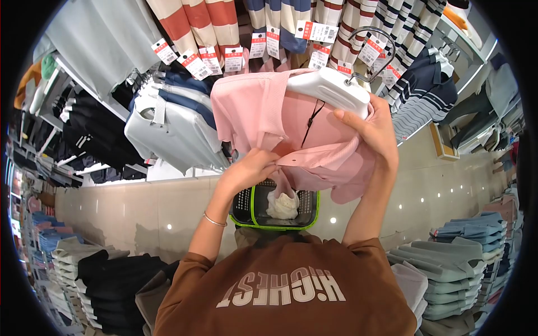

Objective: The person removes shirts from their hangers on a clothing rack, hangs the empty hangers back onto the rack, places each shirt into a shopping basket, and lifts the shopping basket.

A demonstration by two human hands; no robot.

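Note:
A pink shirt (pixel 322 134) hangs from a white hanger (pixel 330 89) with a metal hook, held up before my chest. My right hand (pixel 372 126) grips the hanger's end, thumb on top, with the shirt's shoulder slipped off there. At the shirt's front edge, my left hand (pixel 255 168) pinches the fabric between closed fingers. A black cord (pixel 311 124) dangles across the inside of the shirt. Below my hands sits a black basket (pixel 241 210) with a green rim, holding a whitish bundle (pixel 283 206).
Racks of hanging clothes with red-and-white price tags (pixel 258 45) stand just ahead. Grey shirts (pixel 168 131) on hangers are at the left, striped shirts (pixel 426 98) at the right. Folded stacks flank me, black clothes (pixel 120 285) left and grey-green ones (pixel 454 280) right. Shiny tile floor (pixel 168 210) lies between.

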